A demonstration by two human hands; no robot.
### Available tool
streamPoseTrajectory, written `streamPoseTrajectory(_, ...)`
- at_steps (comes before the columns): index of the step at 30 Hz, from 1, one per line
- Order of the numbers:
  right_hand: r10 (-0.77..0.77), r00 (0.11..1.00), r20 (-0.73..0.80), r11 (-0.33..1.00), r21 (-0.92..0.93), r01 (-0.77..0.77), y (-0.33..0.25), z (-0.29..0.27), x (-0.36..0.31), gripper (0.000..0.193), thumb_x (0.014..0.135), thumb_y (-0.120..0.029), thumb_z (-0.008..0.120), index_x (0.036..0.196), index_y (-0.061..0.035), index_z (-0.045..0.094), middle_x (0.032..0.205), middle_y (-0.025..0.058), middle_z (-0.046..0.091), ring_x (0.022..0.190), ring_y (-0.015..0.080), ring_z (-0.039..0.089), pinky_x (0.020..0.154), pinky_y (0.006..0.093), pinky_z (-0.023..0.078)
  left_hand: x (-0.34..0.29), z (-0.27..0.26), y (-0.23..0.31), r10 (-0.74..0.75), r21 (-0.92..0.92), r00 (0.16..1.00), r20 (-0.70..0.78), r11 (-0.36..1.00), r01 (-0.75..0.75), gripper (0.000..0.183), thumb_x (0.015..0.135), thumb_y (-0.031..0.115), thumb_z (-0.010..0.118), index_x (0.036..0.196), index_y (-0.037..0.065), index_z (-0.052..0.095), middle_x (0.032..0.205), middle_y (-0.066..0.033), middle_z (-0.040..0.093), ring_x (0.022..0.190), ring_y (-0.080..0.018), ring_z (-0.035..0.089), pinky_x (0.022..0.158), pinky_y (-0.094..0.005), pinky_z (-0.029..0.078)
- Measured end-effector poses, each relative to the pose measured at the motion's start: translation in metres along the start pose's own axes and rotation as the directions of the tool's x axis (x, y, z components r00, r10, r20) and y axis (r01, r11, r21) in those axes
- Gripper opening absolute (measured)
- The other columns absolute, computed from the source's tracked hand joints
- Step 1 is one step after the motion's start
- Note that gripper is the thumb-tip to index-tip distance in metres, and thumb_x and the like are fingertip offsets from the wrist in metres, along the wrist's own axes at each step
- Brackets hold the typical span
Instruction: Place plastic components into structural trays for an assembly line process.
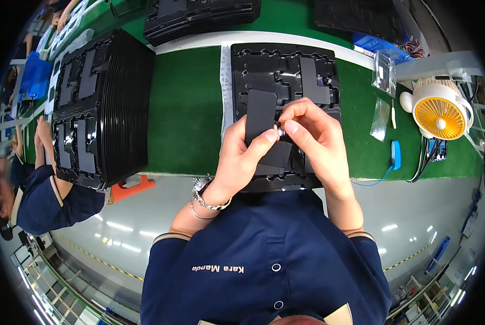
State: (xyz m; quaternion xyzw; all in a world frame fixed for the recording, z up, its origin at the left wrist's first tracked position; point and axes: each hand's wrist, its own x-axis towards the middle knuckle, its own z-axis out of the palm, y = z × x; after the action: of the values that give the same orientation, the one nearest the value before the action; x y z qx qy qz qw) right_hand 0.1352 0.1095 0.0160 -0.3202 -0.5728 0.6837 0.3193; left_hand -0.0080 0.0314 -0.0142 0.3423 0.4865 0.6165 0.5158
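My left hand grips a flat, dark grey rectangular piece, its thumb pressed on the lower end and the piece standing nearly lengthwise away from me. Beside that thumb, my right hand has thumb and forefinger pinched at the piece's right edge; what lies between them is too small to make out. Both hands are over a black moulded plastic tray with shaped pockets. Another dark grey piece sits in the tray's far right pocket. A further dark flat piece shows below my fingers, partly hidden.
Left stands a tall stack of black trays; more trays lie at the back. On the right are a white-and-orange fan, clear bags, a blue corded device and a blue bin. A co-worker is at far left.
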Motion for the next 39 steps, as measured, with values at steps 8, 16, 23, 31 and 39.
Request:
streamPoseTrajectory(8,-0.142,0.989,-0.047,0.969,-0.208,0.13,0.004,0.003,-0.008,0.009,0.087,-0.005,0.065,0.088,0.0023,0.06,0.084,0.0052,0.057,0.077,0.0126,0.057,0.071,0.0267,0.047,-0.004,0.007,0.003,0.036,0.118,0.998,0.052,0.992,-0.042,0.02,0.088,0.011,0.059,0.104,-0.001,0.058,0.092,-0.0029,0.062,0.083,-0.0109,0.057,0.076,-0.028,0.048)
streamPoseTrajectory(16,-0.339,0.939,-0.053,0.867,-0.404,0.29,-0.002,0.01,-0.013,0.009,0.084,-0.002,0.067,0.087,0.0019,0.06,0.081,0.0067,0.059,0.071,0.0151,0.058,0.064,0.0272,0.047,-0.008,0.009,0.003,0.239,0.348,0.971,0.023,0.909,-0.232,0.023,0.086,0.011,0.062,0.104,-0.002,0.058,0.091,-0.0096,0.06,0.079,-0.0201,0.058,0.072,-0.0321,0.049)
streamPoseTrajectory(23,-0.065,0.996,-0.058,0.994,-0.089,0.059,-0.001,0.008,-0.016,0.012,0.09,-0.009,0.065,0.09,0.0023,0.061,0.083,0.0022,0.06,0.076,0.0086,0.057,0.072,0.0246,0.047,-0.015,0.008,0.008,0.11,0.205,0.992,0.053,0.971,-0.119,0.026,0.091,0.022,0.062,0.103,-0.001,0.058,0.093,-0.0055,0.059,0.083,-0.013,0.056,0.074,-0.0294,0.047)
streamPoseTrajectory(31,0.008,0.999,-0.038,1.0,-0.014,-0.008,-0.002,0.005,-0.017,0.014,0.09,-0.011,0.066,0.092,0.0018,0.062,0.083,0.0018,0.061,0.078,0.0079,0.057,0.074,0.0237,0.047,-0.017,0.005,0.012,0.021,0.184,0.995,0.101,0.982,-0.04,0.027,0.093,0.021,0.061,0.107,-0.001,0.056,0.095,-0.0047,0.058,0.089,-0.0131,0.055,0.08,-0.0297,0.046)
streamPoseTrajectory(39,-0.138,0.99,-0.026,0.976,-0.174,0.132,0.004,0.001,-0.018,0.011,0.088,-0.007,0.066,0.09,0.0023,0.061,0.08,0.0042,0.06,0.075,0.0121,0.058,0.07,0.0253,0.047,-0.015,0.007,0.014,0.068,0.288,0.993,0.1,0.953,-0.095,0.028,0.09,0.016,0.063,0.11,-0.001,0.056,0.097,-0.0089,0.06,0.09,-0.0185,0.059,0.08,-0.0325,0.048)
